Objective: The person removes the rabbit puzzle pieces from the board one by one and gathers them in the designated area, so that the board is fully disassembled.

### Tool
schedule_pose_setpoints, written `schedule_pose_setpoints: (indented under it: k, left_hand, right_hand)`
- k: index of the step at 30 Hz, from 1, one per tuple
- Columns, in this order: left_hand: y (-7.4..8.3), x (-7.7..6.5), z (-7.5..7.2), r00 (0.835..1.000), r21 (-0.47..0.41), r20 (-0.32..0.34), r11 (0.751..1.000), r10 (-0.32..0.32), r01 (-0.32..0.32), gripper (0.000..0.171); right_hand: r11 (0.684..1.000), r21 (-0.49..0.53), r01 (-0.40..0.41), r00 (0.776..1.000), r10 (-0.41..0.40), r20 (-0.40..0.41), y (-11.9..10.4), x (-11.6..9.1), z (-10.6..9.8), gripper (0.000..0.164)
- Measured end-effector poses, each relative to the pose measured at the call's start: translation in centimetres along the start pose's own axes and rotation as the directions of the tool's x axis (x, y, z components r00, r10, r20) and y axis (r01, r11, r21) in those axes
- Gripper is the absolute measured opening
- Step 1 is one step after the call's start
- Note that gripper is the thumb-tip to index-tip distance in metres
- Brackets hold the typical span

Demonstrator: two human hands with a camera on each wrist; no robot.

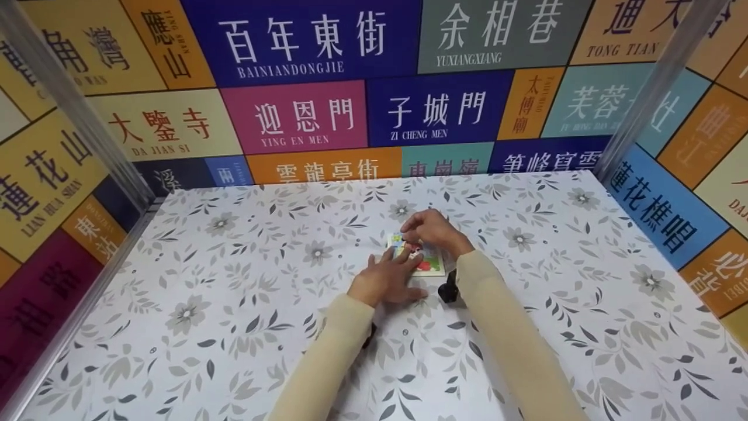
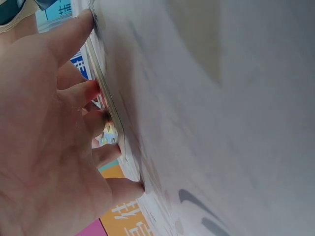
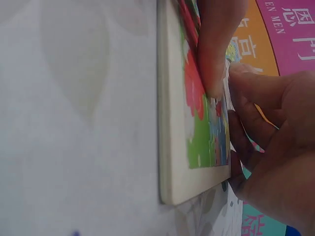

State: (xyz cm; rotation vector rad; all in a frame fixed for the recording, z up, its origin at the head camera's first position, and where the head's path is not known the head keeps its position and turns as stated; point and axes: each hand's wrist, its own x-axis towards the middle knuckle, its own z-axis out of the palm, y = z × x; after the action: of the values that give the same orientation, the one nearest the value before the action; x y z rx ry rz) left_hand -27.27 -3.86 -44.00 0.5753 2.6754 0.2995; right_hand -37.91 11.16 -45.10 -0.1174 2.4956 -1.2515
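Note:
A small jigsaw puzzle board (image 1: 432, 266) with a pale border and a green, red and blue picture lies flat on the table. My left hand (image 1: 388, 280) is spread over its left side, fingers fairly straight and resting on the picture, thumb out on the cloth. In the left wrist view the board's edge (image 2: 112, 105) runs under the left fingers. Above the far part of the board, my right hand (image 1: 435, 231) has its fingers bent. Its fingertips pinch a small yellow-and-blue puzzle piece (image 3: 233, 50) that stands up from the board, partly hidden by the fingers.
A white tablecloth (image 1: 234, 327) with grey leaves and flowers covers the table. Panels of coloured signs (image 1: 292, 117) rise behind it and at both sides. Black wrist-camera parts (image 1: 449, 289) sit beneath the right wrist, close to the board.

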Motion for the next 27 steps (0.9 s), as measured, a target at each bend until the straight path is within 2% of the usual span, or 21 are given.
schedule_pose_setpoints:
  k: [3,10,13,17,21,27]
  left_hand:
    - [0.0,0.1,0.0,1.000,-0.004,-0.005,1.000,0.000,0.000,0.079]
    - [0.1,0.1,0.0,1.000,0.003,-0.014,1.000,0.016,-0.016,0.079]
    - [0.1,0.1,-0.2,1.000,0.010,-0.002,1.000,0.006,-0.006,0.080]
    - [0.2,0.2,-0.3,1.000,0.009,0.015,1.000,-0.009,0.009,0.080]
    - [0.3,0.1,-0.4,0.999,-0.002,0.034,1.000,-0.023,0.023,0.080]
    - [0.4,0.2,-0.5,0.998,-0.011,0.056,1.000,-0.028,0.029,0.079]
  right_hand:
    - [1.000,0.023,0.014,1.000,-0.013,-0.013,0.0,0.1,-0.1,0.020]
    - [0.979,0.197,0.047,0.996,-0.032,-0.078,0.3,0.0,-1.5,0.027]
    - [0.972,0.222,0.071,0.995,-0.055,-0.077,0.5,-0.1,-2.5,0.031]
    - [0.958,0.280,0.066,0.997,-0.054,-0.049,1.0,-0.8,-4.3,0.037]
    - [0.964,0.265,0.037,0.999,-0.031,-0.027,2.0,-1.5,-6.0,0.038]
    - [0.984,0.175,-0.008,1.000,0.008,0.002,3.6,-2.6,-8.3,0.038]
